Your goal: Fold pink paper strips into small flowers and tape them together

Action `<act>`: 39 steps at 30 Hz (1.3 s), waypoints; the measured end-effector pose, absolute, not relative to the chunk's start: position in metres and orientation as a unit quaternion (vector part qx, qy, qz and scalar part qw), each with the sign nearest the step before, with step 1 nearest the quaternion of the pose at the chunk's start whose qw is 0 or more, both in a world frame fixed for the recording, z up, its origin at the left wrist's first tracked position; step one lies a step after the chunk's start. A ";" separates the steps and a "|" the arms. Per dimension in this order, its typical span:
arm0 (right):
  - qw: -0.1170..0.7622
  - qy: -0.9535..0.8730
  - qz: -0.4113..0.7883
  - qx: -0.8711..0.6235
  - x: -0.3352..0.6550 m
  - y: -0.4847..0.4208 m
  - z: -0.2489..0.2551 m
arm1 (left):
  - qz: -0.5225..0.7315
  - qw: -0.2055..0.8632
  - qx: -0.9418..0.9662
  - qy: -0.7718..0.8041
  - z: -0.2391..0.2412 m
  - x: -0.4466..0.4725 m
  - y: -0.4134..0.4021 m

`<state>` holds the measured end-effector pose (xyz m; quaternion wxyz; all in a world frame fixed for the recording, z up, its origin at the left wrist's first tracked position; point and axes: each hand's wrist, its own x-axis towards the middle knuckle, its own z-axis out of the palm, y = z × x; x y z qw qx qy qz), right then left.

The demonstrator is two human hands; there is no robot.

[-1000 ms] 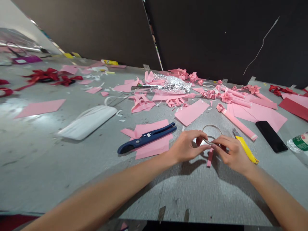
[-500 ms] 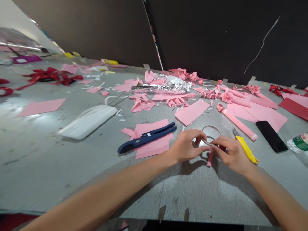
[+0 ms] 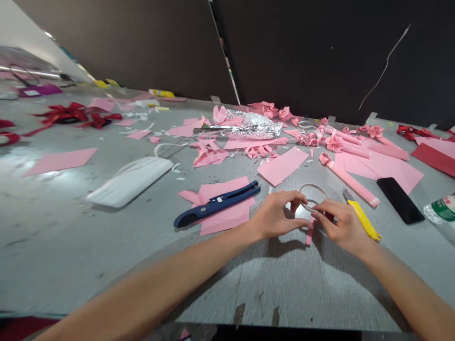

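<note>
A thin pale ring (image 3: pixel 313 185), which looks like a narrow roll of tape, is between my two hands above the table. My left hand (image 3: pixel 275 214) curls its fingers at the ring's left side, with its thumb lowered away from the near rim. Thumb and fingers of my right hand (image 3: pixel 341 221) pinch the ring's near right edge. Below them lies a narrow pink paper strip (image 3: pixel 309 237), partly covered by the left thumb. A yellow utility knife (image 3: pixel 364 221) rests just beyond my right hand. Left of my hands, dark blue scissors or cutters (image 3: pixel 216 203) lie on pink paper sheets (image 3: pixel 225 227).
On the grey table (image 3: pixel 142 265) lie a white face mask (image 3: pixel 131 182), pink paper (image 3: pixel 283 166), crumpled foil (image 3: pixel 263 124), pink paper flowers (image 3: pixel 334 142), rolled tubes (image 3: pixel 351 181) and red ribbon (image 3: pixel 66 112). A phone (image 3: pixel 400 200) and bottle (image 3: pixel 441 210) sit right. A dark panel (image 3: pixel 302 57) stands behind.
My left thumb has moved down, away from the ring's near rim. The ring has shifted slightly, and my right hand still pinches it.
</note>
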<state>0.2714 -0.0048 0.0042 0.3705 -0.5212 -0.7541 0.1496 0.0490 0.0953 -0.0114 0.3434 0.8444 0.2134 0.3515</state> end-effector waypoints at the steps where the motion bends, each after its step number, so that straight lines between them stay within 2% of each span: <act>1: 0.376 -0.749 0.150 -0.525 0.271 -0.005 0.004 | 0.356 0.341 0.845 0.208 -0.012 0.049 0.095; 4: 0.385 -0.731 0.151 -0.542 0.272 -0.004 0.004 | 0.397 0.291 0.851 0.184 -0.015 0.050 0.095; 7: 0.378 -0.724 0.150 -0.557 0.272 -0.005 0.000 | 0.437 0.180 0.867 0.156 -0.018 0.050 0.096; 13: 0.397 -0.711 0.140 -0.563 0.263 -0.009 -0.009 | 0.448 0.047 0.885 0.116 -0.023 0.050 0.097; 20: 0.385 -0.726 0.122 -0.556 0.261 -0.011 -0.012 | 0.433 0.115 0.877 0.175 -0.024 0.054 0.089; 28: 0.350 -0.766 0.046 -0.537 0.263 -0.011 -0.020 | 0.415 0.113 0.883 0.189 -0.023 0.056 0.090; 33: 0.346 -0.762 0.039 -0.546 0.264 -0.010 -0.020 | 0.417 0.155 0.875 0.192 -0.022 0.057 0.087; 39: 0.346 -0.737 0.087 -0.574 0.267 -0.009 -0.014 | 0.421 0.221 0.861 0.180 -0.015 0.053 0.085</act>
